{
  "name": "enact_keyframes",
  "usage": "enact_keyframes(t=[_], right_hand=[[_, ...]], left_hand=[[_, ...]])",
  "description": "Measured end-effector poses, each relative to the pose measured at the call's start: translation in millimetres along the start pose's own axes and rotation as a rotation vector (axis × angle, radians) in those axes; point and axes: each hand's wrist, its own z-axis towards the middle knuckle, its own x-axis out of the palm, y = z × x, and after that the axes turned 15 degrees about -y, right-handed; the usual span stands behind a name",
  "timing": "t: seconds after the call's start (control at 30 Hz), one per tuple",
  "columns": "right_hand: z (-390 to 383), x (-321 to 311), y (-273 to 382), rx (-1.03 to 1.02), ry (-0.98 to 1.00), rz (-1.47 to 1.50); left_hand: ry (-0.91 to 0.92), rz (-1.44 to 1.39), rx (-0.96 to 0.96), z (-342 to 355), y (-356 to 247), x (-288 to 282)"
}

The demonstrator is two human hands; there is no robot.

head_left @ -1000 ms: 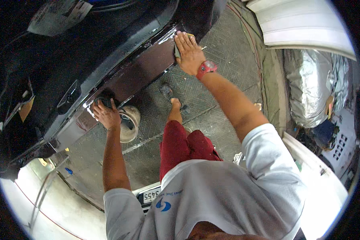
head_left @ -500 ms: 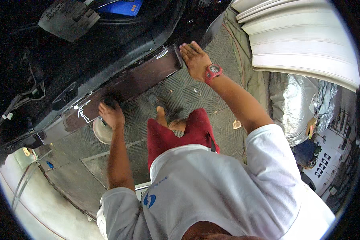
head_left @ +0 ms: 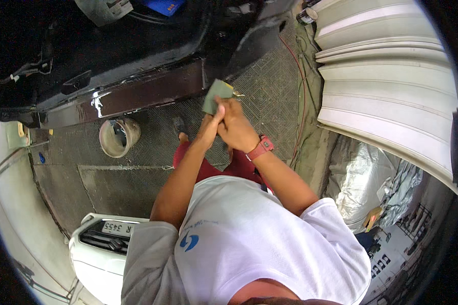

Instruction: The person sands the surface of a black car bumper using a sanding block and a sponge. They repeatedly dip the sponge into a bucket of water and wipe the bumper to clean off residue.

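Observation:
A small greenish sheet, like sandpaper (head_left: 216, 94), is held up in front of me. My right hand (head_left: 236, 127), with a red watch on the wrist, grips its lower edge. My left hand (head_left: 208, 127) presses against the right one and pinches the same sheet. Both hands hover above the grated floor, just off the brown glossy sill (head_left: 142, 94) of the dark car body (head_left: 86, 46).
A round beige bucket (head_left: 118, 136) stands on the metal floor grating (head_left: 269, 86) below the sill. A white car bumper (head_left: 99, 249) lies at lower left. White ribbed panels (head_left: 387, 76) and silver covering (head_left: 361, 178) are at the right.
Both hands left the brown sill and came together in front of me on the greenish sheet. The view swung so the car body sits higher in the picture.

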Motion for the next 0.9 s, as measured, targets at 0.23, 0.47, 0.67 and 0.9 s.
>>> enact_keyframes(t=[0.23, 0.47, 0.67, 0.9], right_hand=[[-21.7, -106.8, -88.3, 1.106, -0.343, 1.143], [35.6, -147.2, -107.2, 0.87, 0.114, 1.238], [116.9, -91.9, -39.7, -0.05, 0.223, 0.184], [215.1, -137.4, 59.4, -0.732, 0.117, -0.33]], left_hand=[[-0.014, 0.013, -0.074, -20.5, 15.4, 145.6], [-0.267, -0.443, 0.272, -28.3, -53.8, 100.5], [-0.569, 0.258, 0.348, 66.9, -7.1, 45.0], [-0.775, 0.712, 0.781, 107.3, 0.4, 147.3]])
